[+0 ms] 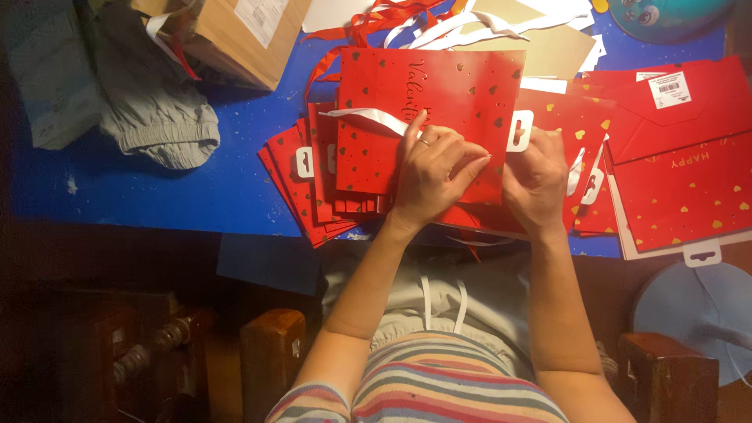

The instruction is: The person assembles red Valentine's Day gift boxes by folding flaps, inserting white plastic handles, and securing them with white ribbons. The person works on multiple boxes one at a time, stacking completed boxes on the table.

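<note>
Under both my hands, on the blue table (196, 188), lies a flat red gift bag (439, 102) speckled with gold hearts, a white ribbon handle (368, 117) trailing left. My left hand (435, 168) presses its lower edge, fingers curled and pinching; my right hand (536, 180) grips the same edge, closed, just beside.

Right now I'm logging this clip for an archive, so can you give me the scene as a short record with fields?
surface: blue table
left hand: left hand pressing on the top red gift bag, which has gold hearts
right hand: right hand on the same bag, beside its white hang tab
handle: white ribbon across the bag
under it: stack of red bags
left side: grey cloth, cardboard box
</note>
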